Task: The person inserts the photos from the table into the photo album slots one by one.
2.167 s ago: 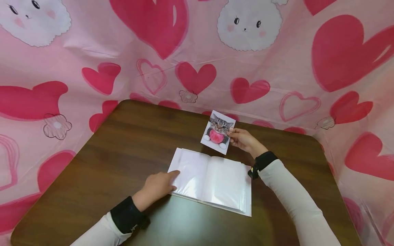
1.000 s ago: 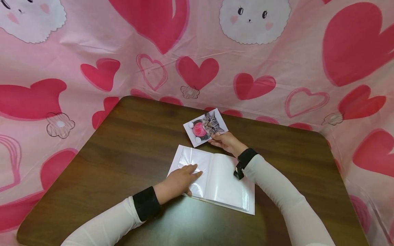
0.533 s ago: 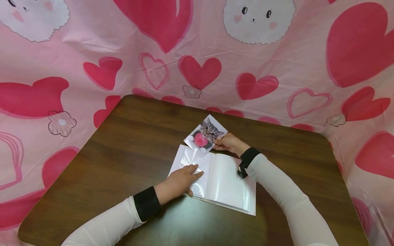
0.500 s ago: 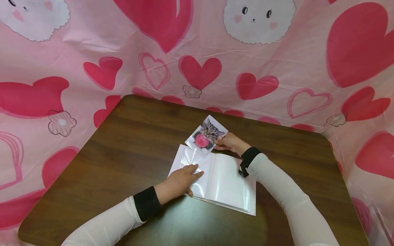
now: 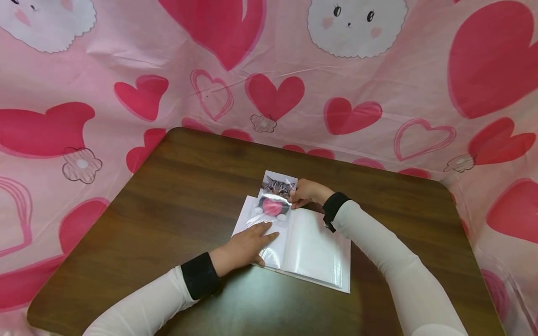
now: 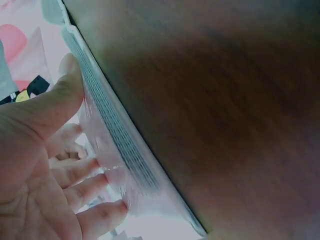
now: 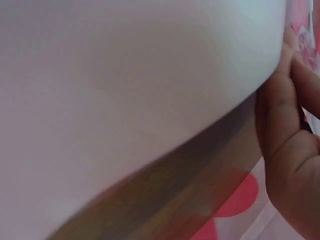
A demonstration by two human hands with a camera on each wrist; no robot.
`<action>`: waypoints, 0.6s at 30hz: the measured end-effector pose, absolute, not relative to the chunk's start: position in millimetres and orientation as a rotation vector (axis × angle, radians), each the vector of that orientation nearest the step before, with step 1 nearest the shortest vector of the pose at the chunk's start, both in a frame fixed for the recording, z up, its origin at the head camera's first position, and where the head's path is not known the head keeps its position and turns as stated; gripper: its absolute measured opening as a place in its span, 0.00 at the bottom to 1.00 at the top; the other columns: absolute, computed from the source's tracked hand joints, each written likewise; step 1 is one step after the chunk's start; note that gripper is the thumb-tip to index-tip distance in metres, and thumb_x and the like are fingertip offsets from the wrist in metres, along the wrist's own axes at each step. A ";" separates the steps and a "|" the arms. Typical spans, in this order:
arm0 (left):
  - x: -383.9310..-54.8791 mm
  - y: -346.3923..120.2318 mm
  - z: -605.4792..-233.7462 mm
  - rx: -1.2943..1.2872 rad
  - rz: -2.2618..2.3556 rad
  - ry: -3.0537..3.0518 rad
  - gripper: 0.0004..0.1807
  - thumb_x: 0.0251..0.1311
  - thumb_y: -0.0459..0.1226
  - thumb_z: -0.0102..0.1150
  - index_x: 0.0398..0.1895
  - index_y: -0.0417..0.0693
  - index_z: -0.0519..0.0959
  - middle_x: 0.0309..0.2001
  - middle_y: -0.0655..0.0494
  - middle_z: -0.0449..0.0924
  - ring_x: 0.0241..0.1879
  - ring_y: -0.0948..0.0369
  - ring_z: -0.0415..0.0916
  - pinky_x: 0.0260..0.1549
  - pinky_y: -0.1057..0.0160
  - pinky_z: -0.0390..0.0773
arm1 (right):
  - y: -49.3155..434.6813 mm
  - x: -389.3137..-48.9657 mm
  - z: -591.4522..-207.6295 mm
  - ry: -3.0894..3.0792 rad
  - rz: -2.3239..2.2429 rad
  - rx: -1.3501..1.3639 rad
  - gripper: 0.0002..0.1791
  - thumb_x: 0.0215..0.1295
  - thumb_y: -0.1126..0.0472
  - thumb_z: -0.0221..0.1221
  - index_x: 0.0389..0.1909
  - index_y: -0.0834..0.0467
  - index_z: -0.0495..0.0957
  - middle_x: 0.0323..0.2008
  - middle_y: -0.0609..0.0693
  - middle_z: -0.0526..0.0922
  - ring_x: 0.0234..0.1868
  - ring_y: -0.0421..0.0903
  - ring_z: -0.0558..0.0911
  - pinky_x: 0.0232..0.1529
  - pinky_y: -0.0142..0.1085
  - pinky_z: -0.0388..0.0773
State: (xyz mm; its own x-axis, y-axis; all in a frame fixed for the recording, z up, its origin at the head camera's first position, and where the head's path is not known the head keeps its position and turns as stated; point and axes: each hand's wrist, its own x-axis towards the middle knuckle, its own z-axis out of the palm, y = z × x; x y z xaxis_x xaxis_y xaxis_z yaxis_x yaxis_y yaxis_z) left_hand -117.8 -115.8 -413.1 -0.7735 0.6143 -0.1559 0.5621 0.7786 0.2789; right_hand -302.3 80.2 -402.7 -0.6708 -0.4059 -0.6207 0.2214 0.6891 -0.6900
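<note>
A white photo album (image 5: 315,247) lies spread on the table, its clear pocket pages facing up. My right hand (image 5: 310,192) pinches the right edge of a cat photo (image 5: 278,186) at the top of the left page. The photo's lower part shows through the shiny pocket film, while its top sticks out past the album's far edge. My left hand (image 5: 244,245) rests on the left page with fingers spread and straight. In the left wrist view, the left thumb lies by the album's stacked page edges (image 6: 115,125). A pale page (image 7: 150,75) fills most of the right wrist view.
The brown wooden table (image 5: 176,196) has rounded corners and bare wood around the album. Behind it hangs a pink curtain (image 5: 168,51) printed with hearts and white faces. A black band (image 5: 201,276) circles each wrist.
The cat photo has turned upright and moved down onto the left page, its lower part now behind the film. The left hand moved further onto the page, then stayed there.
</note>
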 end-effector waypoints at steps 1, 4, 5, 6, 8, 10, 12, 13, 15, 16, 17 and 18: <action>-117.4 -117.6 -412.9 0.924 0.324 2.732 0.41 0.48 0.48 0.70 0.66 0.47 0.68 0.68 0.41 0.61 0.67 0.46 0.60 0.62 0.52 0.64 | 79.1 -302.0 -402.1 2.092 -0.964 -0.142 0.12 0.61 0.67 0.61 0.39 0.73 0.75 0.27 0.57 0.81 0.25 0.45 0.83 0.35 0.36 0.81; -114.3 -124.4 -412.3 0.970 0.332 2.744 0.37 0.50 0.48 0.69 0.65 0.48 0.70 0.67 0.42 0.63 0.66 0.48 0.62 0.60 0.52 0.66 | 79.2 -302.8 -401.3 2.159 -0.936 -0.119 0.26 0.58 0.61 0.65 0.52 0.70 0.69 0.38 0.58 0.78 0.33 0.47 0.80 0.41 0.39 0.80; -113.1 -126.7 -412.4 0.991 0.332 2.751 0.36 0.51 0.49 0.68 0.64 0.49 0.71 0.67 0.43 0.64 0.66 0.49 0.63 0.60 0.51 0.67 | 80.2 -303.7 -402.0 2.191 -0.945 -0.115 0.30 0.58 0.60 0.65 0.56 0.68 0.66 0.42 0.59 0.76 0.37 0.49 0.78 0.43 0.41 0.79; -111.7 -128.9 -413.1 1.011 0.335 2.756 0.35 0.52 0.49 0.68 0.63 0.50 0.72 0.66 0.44 0.65 0.65 0.49 0.63 0.59 0.51 0.68 | 81.4 -305.2 -403.6 2.224 -0.962 -0.120 0.33 0.58 0.58 0.65 0.60 0.66 0.63 0.46 0.60 0.74 0.40 0.51 0.77 0.46 0.43 0.78; -108.3 -132.1 -412.4 1.051 0.333 2.764 0.33 0.52 0.49 0.67 0.62 0.51 0.73 0.65 0.45 0.67 0.64 0.50 0.65 0.57 0.51 0.70 | 84.3 -308.0 -407.3 2.294 -0.991 -0.159 0.36 0.60 0.55 0.63 0.65 0.62 0.59 0.52 0.61 0.71 0.46 0.54 0.74 0.49 0.46 0.75; -105.8 -133.2 -410.7 1.086 0.334 2.765 0.31 0.52 0.47 0.68 0.61 0.51 0.75 0.64 0.47 0.69 0.64 0.51 0.66 0.57 0.52 0.70 | 86.3 -310.2 -411.7 2.357 -1.018 -0.234 0.33 0.63 0.55 0.60 0.66 0.60 0.61 0.55 0.63 0.70 0.50 0.56 0.73 0.53 0.49 0.73; -104.2 -133.0 -408.5 1.116 0.311 2.767 0.30 0.52 0.46 0.68 0.60 0.51 0.76 0.64 0.49 0.70 0.63 0.53 0.67 0.57 0.53 0.70 | 85.9 -311.1 -414.9 2.401 -1.018 -0.317 0.29 0.65 0.56 0.58 0.65 0.58 0.64 0.57 0.63 0.71 0.54 0.58 0.72 0.57 0.51 0.69; -103.8 -132.7 -407.3 1.131 0.295 2.769 0.29 0.52 0.45 0.68 0.60 0.52 0.76 0.63 0.49 0.71 0.63 0.53 0.67 0.57 0.53 0.70 | 85.0 -310.6 -415.2 2.421 -1.001 -0.358 0.27 0.66 0.56 0.57 0.64 0.58 0.66 0.58 0.63 0.72 0.56 0.58 0.71 0.59 0.51 0.68; -104.3 -132.2 -405.5 1.151 0.268 2.775 0.28 0.52 0.44 0.68 0.59 0.52 0.77 0.63 0.50 0.71 0.63 0.54 0.67 0.57 0.53 0.70 | 81.8 -308.6 -414.9 2.436 -0.980 -0.419 0.24 0.67 0.56 0.55 0.62 0.58 0.70 0.58 0.61 0.73 0.58 0.58 0.71 0.62 0.51 0.65; -104.6 -132.3 -404.6 1.159 0.256 2.779 0.28 0.52 0.43 0.68 0.59 0.52 0.77 0.63 0.50 0.71 0.63 0.54 0.67 0.57 0.52 0.70 | 79.7 -307.3 -413.7 2.434 -0.974 -0.435 0.22 0.68 0.56 0.55 0.61 0.58 0.72 0.58 0.60 0.74 0.59 0.57 0.71 0.63 0.51 0.64; -105.0 -132.5 -404.0 1.164 0.246 2.784 0.27 0.52 0.43 0.68 0.58 0.52 0.77 0.63 0.51 0.71 0.63 0.55 0.67 0.57 0.50 0.70 | 77.7 -306.0 -412.4 2.432 -0.970 -0.453 0.21 0.68 0.56 0.55 0.59 0.59 0.74 0.58 0.60 0.75 0.59 0.57 0.71 0.63 0.51 0.64; -105.4 -132.8 -403.2 1.170 0.237 2.791 0.27 0.52 0.43 0.68 0.58 0.52 0.77 0.63 0.51 0.71 0.63 0.55 0.67 0.56 0.49 0.70 | 76.0 -304.6 -410.9 2.428 -0.970 -0.468 0.20 0.68 0.56 0.55 0.57 0.60 0.75 0.56 0.60 0.77 0.58 0.56 0.72 0.62 0.50 0.65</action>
State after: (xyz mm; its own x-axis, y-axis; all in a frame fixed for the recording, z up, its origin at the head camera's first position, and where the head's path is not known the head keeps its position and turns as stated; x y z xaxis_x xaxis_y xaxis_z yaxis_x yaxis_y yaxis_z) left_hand -105.4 -132.8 -403.2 -0.6980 0.7151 -0.0371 0.6986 0.6914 0.1841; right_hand -304.6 76.0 -410.9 -0.8262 -0.4736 -0.3051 -0.1329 0.6902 -0.7113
